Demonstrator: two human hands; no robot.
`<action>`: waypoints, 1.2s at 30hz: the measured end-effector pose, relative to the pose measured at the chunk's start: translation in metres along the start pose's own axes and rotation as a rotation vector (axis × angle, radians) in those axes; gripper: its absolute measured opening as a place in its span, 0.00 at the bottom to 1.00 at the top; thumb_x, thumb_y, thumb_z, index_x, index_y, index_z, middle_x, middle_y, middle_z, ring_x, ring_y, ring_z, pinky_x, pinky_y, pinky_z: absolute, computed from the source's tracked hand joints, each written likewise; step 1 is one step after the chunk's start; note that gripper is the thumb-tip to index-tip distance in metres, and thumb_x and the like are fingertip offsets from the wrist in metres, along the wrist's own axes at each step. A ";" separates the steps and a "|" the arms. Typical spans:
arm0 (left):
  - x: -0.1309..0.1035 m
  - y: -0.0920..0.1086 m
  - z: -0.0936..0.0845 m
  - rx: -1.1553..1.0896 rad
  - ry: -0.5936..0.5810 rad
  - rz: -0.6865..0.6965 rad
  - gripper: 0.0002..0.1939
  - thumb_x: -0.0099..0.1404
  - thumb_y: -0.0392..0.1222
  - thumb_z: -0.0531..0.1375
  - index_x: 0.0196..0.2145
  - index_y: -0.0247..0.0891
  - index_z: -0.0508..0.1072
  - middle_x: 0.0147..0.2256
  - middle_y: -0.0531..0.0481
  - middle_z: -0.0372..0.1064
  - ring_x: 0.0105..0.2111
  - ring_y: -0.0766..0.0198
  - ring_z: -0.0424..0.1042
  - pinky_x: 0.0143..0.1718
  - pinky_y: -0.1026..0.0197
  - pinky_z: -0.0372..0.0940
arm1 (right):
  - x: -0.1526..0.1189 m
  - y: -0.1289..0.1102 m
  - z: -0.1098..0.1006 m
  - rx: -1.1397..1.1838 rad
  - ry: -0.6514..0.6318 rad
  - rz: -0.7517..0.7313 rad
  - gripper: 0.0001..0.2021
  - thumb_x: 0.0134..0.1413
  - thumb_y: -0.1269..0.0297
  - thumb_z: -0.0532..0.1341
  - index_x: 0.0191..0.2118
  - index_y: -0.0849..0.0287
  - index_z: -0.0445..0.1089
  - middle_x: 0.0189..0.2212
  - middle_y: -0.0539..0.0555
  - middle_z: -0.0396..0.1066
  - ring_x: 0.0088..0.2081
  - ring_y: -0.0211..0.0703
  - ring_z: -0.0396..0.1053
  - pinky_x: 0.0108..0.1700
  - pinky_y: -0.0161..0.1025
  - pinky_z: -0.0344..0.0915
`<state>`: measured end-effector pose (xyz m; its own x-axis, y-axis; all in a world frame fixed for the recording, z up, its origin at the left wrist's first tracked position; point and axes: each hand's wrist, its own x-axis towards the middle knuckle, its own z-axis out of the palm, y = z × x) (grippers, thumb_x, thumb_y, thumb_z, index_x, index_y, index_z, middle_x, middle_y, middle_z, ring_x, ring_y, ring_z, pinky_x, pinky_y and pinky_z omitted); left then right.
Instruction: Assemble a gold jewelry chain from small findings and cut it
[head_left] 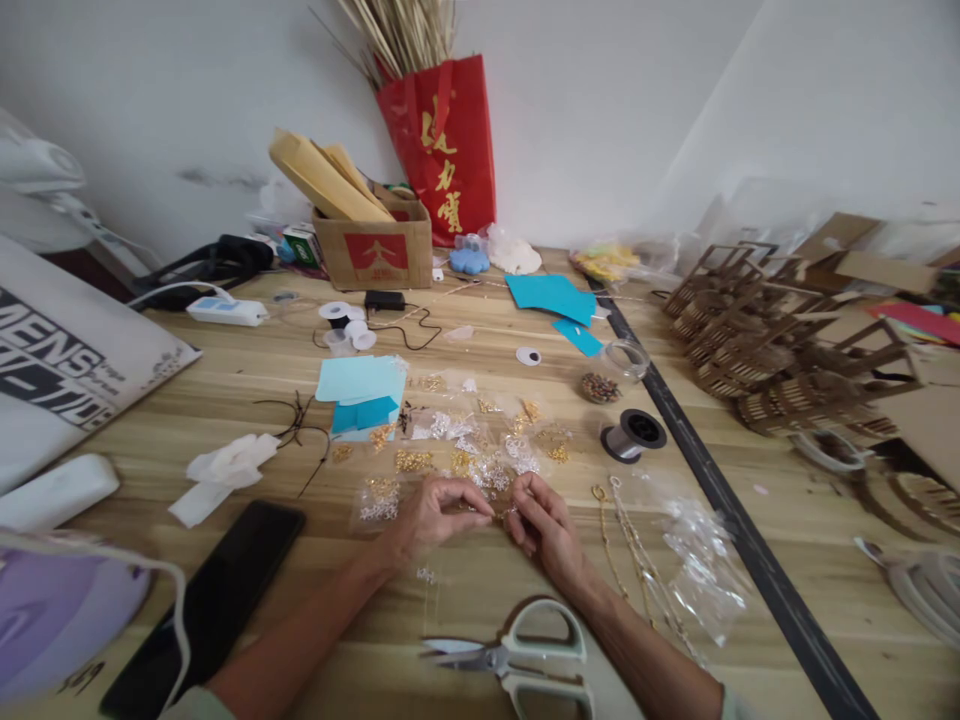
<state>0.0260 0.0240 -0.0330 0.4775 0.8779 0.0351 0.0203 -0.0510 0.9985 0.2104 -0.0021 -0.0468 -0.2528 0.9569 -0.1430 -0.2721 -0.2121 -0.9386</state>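
Fingers bent in a pinch, my left hand [441, 515] is over the middle of the table. My right hand [546, 522] faces it, thumb and fingers also pinched together. Something tiny and thin seems to be between the fingertips, too small to name. Just beyond them lie small clear bags of gold findings [413, 460] and silver findings [442, 427]. Scissors [491, 658] with pale handles rest below my hands, blades pointing left. Right of my right hand are a gold chain [606, 530] and silver chains [637, 550]. A spool of fine wire [630, 437] stands farther back.
A black phone [210, 600] lies near my left forearm, with crumpled tissue [225, 475] beyond it. Blue paper sheets [551, 297], a cardboard box [375, 250] and a red bag [454, 150] are at the back. Brown woven baskets [780, 350] crowd the right side beyond a dark strip [705, 470].
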 end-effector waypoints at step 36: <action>0.005 -0.001 -0.003 -0.145 0.125 -0.151 0.07 0.48 0.39 0.69 0.25 0.33 0.77 0.26 0.48 0.76 0.28 0.63 0.73 0.34 0.63 0.66 | -0.008 -0.006 0.005 -0.312 -0.181 -0.085 0.17 0.61 0.49 0.54 0.32 0.58 0.58 0.16 0.43 0.59 0.17 0.31 0.48 0.20 0.31 0.44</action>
<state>0.0254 0.0297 -0.0335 0.3658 0.9230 -0.1189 -0.0474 0.1461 0.9881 0.2097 -0.0096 -0.0380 -0.4089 0.9121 -0.0286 -0.0102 -0.0359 -0.9993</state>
